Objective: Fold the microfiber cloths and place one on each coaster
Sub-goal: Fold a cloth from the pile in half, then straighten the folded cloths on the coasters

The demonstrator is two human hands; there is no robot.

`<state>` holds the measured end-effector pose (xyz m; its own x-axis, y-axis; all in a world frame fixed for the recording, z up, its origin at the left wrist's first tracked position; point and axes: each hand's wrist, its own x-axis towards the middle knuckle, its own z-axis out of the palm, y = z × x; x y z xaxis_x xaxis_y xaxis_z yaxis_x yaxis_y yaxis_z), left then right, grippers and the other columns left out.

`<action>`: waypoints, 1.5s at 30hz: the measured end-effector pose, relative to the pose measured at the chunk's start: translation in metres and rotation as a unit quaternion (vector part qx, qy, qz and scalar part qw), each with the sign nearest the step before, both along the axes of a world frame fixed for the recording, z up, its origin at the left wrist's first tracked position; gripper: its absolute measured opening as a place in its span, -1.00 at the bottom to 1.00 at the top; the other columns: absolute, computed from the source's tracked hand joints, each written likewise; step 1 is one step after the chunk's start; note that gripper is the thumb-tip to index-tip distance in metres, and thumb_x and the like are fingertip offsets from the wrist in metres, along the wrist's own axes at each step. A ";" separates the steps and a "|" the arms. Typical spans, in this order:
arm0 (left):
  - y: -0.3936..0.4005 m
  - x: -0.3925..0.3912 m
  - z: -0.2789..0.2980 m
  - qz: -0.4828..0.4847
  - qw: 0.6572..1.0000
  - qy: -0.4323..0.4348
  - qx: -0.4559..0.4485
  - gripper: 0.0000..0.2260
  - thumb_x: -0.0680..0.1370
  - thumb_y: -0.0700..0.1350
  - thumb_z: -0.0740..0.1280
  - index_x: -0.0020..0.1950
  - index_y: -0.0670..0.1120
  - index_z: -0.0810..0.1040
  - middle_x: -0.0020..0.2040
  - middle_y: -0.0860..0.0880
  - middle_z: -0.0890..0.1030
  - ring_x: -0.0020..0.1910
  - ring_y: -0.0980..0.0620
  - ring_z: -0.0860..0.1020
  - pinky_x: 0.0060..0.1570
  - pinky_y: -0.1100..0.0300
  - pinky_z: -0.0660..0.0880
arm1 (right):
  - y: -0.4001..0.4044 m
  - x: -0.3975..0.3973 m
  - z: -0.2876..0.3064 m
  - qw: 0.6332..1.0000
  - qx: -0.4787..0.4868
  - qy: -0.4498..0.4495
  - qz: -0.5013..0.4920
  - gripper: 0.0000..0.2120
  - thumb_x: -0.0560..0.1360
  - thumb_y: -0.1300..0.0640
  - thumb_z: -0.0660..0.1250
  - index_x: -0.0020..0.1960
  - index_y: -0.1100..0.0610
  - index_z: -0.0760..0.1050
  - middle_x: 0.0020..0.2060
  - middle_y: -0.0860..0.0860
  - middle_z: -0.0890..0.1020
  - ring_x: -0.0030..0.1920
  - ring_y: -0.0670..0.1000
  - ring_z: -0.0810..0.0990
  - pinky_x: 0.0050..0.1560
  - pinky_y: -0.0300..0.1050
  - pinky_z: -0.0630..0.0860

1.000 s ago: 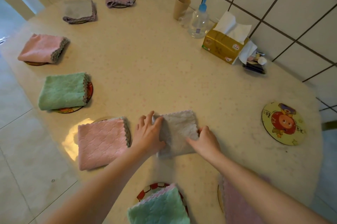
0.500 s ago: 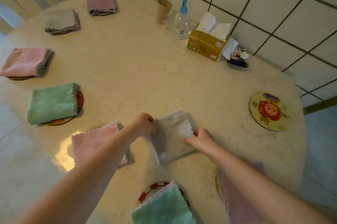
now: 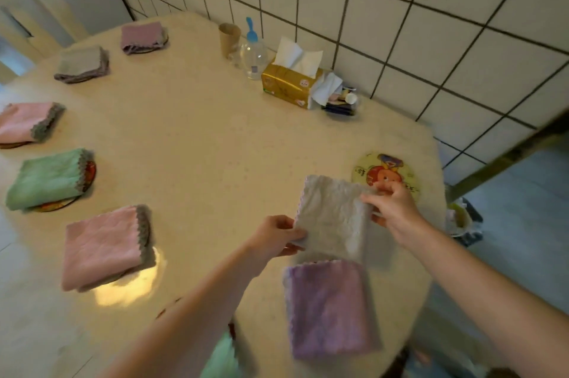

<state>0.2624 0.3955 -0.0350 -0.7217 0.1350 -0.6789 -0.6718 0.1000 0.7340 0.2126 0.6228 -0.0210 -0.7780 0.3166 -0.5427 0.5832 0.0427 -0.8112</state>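
Note:
A folded grey-white microfiber cloth hangs just above the table, held between both hands. My left hand pinches its near left corner and my right hand pinches its right edge. Right behind it lies a bare round coaster with a cartoon picture, partly covered by the cloth and my right fingers. Folded cloths lie on other coasters: purple near me, pink, green, pink, grey and mauve.
A yellow tissue box, a clear pump bottle and a brown cup stand by the tiled wall. Small items lie beside the box. The table edge runs close to the coaster's right. Another green cloth peeks under my left arm.
Both hands have lifted the grey-white cloth off the table and carried it to the right, up to the bare cartoon coaster. The camera view has swung right with them.

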 end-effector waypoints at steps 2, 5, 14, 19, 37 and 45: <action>0.060 0.003 -0.001 0.009 1.000 -0.005 0.009 -0.91 0.50 -0.26 0.38 -0.05 -0.20 0.48 -0.23 -0.11 0.59 -0.36 0.07 0.61 -0.32 0.26 0.56 | 0.049 -0.003 0.006 1.000 0.000 0.016 -0.018 -0.65 0.33 0.31 0.49 0.02 0.09 0.46 0.02 0.09 0.59 0.01 0.13 0.60 0.03 0.16 0.59; 0.117 -0.008 -0.002 0.012 1.000 -0.007 0.009 -0.89 0.51 -0.26 0.37 -0.13 -0.16 0.44 -0.28 -0.10 0.57 -0.47 0.14 0.58 -0.41 0.30 0.52 | 0.095 -0.020 0.005 0.999 0.018 0.026 -0.036 -0.62 0.34 0.28 0.49 0.10 0.11 0.46 0.02 0.11 0.57 0.02 0.12 0.58 0.04 0.15 0.58; 0.181 -0.072 -0.016 0.011 0.996 0.042 -0.084 -0.87 0.52 -0.18 0.37 -0.21 -0.09 0.47 -0.29 -0.07 0.55 -0.34 0.02 0.52 -0.28 0.19 0.48 | 0.155 -0.098 -0.025 0.994 0.097 0.048 -0.020 -0.68 0.43 0.24 0.42 0.16 0.15 0.50 0.07 0.11 0.59 0.01 0.09 0.59 0.04 0.07 0.59; 0.190 -0.088 -0.034 0.004 0.988 0.035 -0.150 -0.87 0.49 -0.10 0.39 -0.22 -0.07 0.50 -0.32 -0.07 0.56 -0.30 -0.03 0.53 -0.19 0.15 0.50 | 0.156 -0.122 -0.042 0.987 0.150 0.057 0.019 -0.72 0.44 0.13 0.43 0.13 0.13 0.52 0.06 0.08 0.60 0.00 0.08 0.59 0.03 0.08 0.59; 0.104 -0.012 -0.029 -0.001 0.945 0.135 -0.299 -0.90 0.46 -0.25 0.38 -0.08 -0.10 0.50 -0.19 0.01 0.52 -0.27 0.07 0.48 -0.47 0.46 0.32 | 0.162 -0.052 -0.056 0.966 0.244 0.037 0.076 -0.67 0.46 0.17 0.37 0.20 0.19 0.45 0.13 0.12 0.57 0.13 0.12 0.54 0.14 0.03 0.49; 0.057 0.083 -0.038 0.039 0.923 0.074 -0.375 -0.73 0.42 -0.14 0.43 0.08 -0.05 0.48 -0.03 -0.02 0.46 -0.11 -0.06 0.50 -0.08 0.10 0.48 | 0.147 -0.048 -0.035 0.964 0.245 -0.035 0.096 -0.59 0.50 0.07 0.31 0.30 0.21 0.42 0.23 0.16 0.52 0.22 0.18 0.48 0.20 0.03 0.44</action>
